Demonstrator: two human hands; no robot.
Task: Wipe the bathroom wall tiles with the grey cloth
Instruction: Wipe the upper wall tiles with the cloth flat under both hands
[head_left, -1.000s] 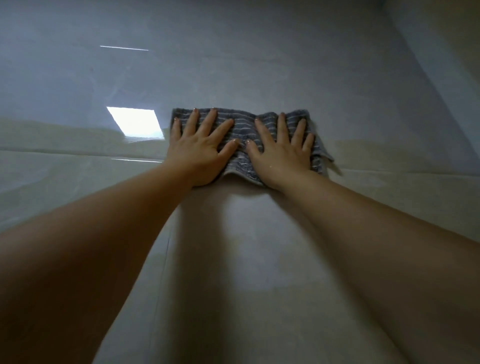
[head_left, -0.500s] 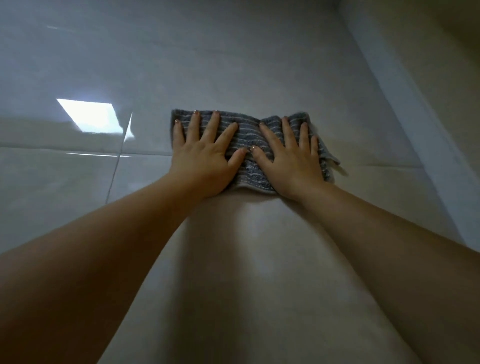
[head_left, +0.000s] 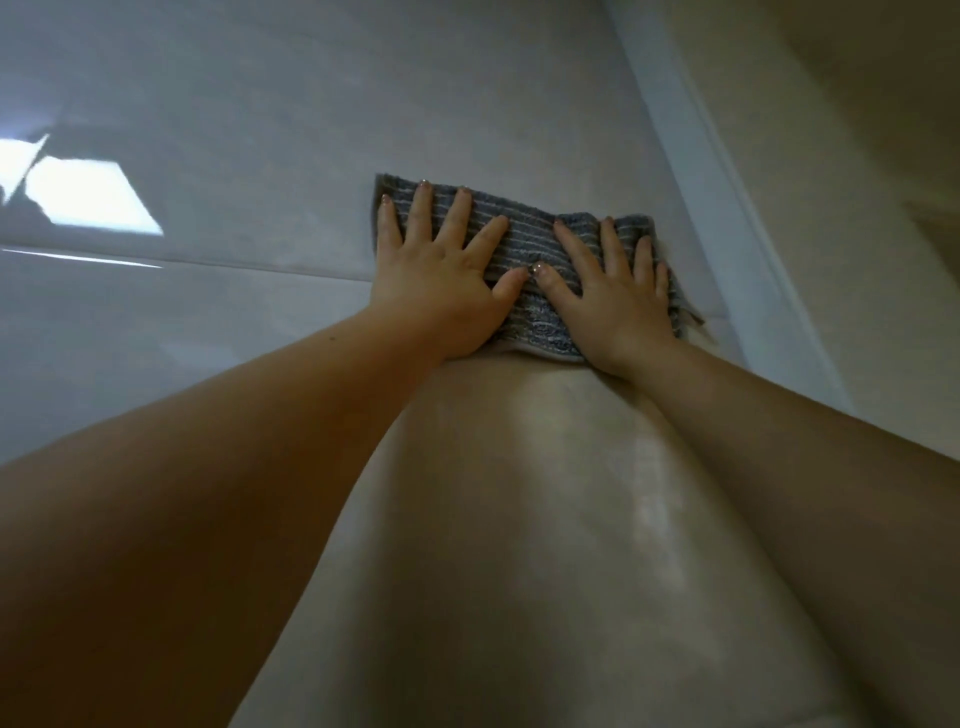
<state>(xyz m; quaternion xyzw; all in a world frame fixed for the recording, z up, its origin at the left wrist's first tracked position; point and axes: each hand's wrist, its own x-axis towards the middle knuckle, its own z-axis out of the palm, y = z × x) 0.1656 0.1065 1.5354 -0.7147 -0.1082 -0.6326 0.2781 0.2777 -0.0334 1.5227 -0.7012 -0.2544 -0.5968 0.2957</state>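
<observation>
A grey cloth with thin pale stripes (head_left: 524, 244) lies flat against the glossy wall tiles (head_left: 260, 130). My left hand (head_left: 441, 280) presses on its left half, palm down and fingers spread. Beside it, my right hand (head_left: 613, 301) presses on the right half, and the two thumbs almost touch. Both hands hold the cloth against the wall. The cloth's right edge sits close to the wall corner. Most of the cloth's lower part is hidden under my palms.
A pale vertical corner strip (head_left: 727, 182) runs just right of the cloth, with the adjoining side wall (head_left: 857, 156) beyond it. A horizontal grout line (head_left: 234, 262) crosses the wall at hand height. A bright window reflection (head_left: 88, 200) shines at far left.
Both hands have slid the cloth to the right along the wall, toward the corner. The corner strip now lies much nearer the cloth, and the bright reflection has shifted left.
</observation>
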